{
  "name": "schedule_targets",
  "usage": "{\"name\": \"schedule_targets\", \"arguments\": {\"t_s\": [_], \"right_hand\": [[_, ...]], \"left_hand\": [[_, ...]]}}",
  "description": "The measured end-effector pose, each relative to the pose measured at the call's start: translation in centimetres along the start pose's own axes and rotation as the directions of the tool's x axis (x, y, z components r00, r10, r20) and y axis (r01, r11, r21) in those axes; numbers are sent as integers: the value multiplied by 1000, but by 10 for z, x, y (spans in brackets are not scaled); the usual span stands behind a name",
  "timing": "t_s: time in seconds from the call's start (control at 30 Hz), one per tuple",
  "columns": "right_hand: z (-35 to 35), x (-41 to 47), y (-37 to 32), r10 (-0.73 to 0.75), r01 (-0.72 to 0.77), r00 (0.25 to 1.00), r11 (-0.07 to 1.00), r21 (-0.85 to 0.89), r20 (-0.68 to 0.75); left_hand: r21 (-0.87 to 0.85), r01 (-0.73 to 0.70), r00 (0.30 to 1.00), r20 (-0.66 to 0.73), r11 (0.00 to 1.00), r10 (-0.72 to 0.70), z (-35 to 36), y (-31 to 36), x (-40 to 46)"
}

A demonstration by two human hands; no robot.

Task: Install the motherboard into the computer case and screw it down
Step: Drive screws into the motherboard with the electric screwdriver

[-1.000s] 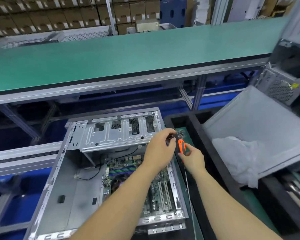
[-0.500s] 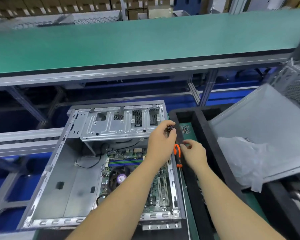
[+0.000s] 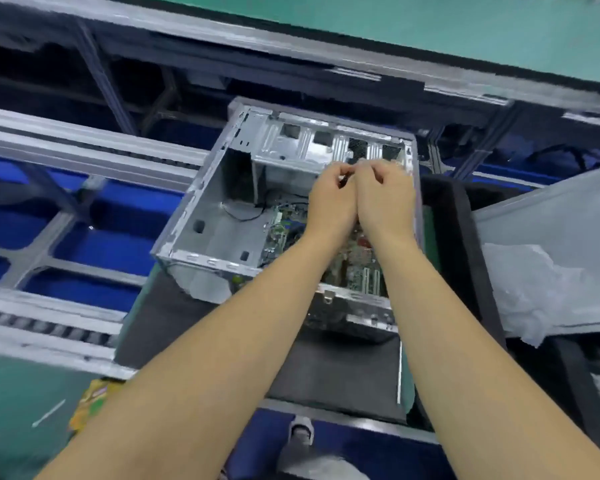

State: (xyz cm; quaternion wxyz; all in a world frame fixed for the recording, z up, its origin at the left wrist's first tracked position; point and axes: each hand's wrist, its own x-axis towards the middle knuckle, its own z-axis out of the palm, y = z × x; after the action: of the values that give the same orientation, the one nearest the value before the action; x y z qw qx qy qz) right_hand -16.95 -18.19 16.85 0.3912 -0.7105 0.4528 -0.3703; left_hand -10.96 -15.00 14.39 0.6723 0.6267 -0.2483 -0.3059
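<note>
Both hands are now meeting over the far end of the computer case (image 3: 201,233); earlier the right one was out past its right wall by an orange-handled tool.

Inside the case, the motherboard (image 3: 361,268) is lying flat on the floor, partly hidden under the forearms. Left hand (image 3: 331,199) is curling its grip around a small dark item; right hand (image 3: 385,199) is pressing against it, fingers curled, contents impossible to tell. Beneath the case, a dark mat (image 3: 326,372) is covering the tabletop (image 3: 11,393).
</note>
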Motion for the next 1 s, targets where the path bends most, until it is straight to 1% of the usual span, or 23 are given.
{"name": "schedule_targets", "arguments": {"t_s": [0.1,0.2,0.27,0.37,0.4,0.47,0.53,0.6,0.67,0.73,0.8,0.9,0.93,1.0], "right_hand": [[47,-40,-28,-38,34,996,998,48,79],[93,-77,-50,-95,91,982,995,32,165],[120,-102,-64,-149,139,971,988,65,188],[157,-142,-83,-263,236,941,961,143,211],[170,-155,-87,-284,249,931,954,168,230],[194,-184,-88,-280,228,912,953,197,299],[221,-213,-81,-234,177,876,970,169,422],[248,-244,-67,-165,129,815,986,103,555],[276,-274,-50,-92,81,739,996,48,668],[297,-305,-31,-40,90,660,996,-25,750],[316,-333,-17,-48,199,547,977,-74,835],[346,-374,-7,-54,441,337,891,-107,940],[355,-388,-7,-58,493,285,865,-94,957],[376,-417,-13,-71,530,209,846,-52,975]], "left_hand": [[0,-26,994,-108,1000,26,-65,2,-17],[50,-58,966,-248,997,69,-127,1,-34],[117,-111,926,-349,987,146,-165,3,-47],[135,-179,853,-472,975,222,-219,4,-67],[136,-177,829,-513,975,222,-237,1,-73],[131,-122,791,-587,984,176,-269,-13,-86],[101,-31,755,-650,994,90,-300,-38,-101],[57,74,708,-706,996,-13,-330,-68,-122],[15,177,647,-755,984,-105,-360,-97,-145],[-6,266,573,-803,964,-163,-390,-124,-173],[-1,309,490,-857,951,-160,-420,-145,-201],[13,304,332,-939,953,-93,-454,-162,-240],[15,292,287,-955,956,-72,-463,-165,-251],[11,277,205,-977,961,-48,-482,-170,-273]]}}
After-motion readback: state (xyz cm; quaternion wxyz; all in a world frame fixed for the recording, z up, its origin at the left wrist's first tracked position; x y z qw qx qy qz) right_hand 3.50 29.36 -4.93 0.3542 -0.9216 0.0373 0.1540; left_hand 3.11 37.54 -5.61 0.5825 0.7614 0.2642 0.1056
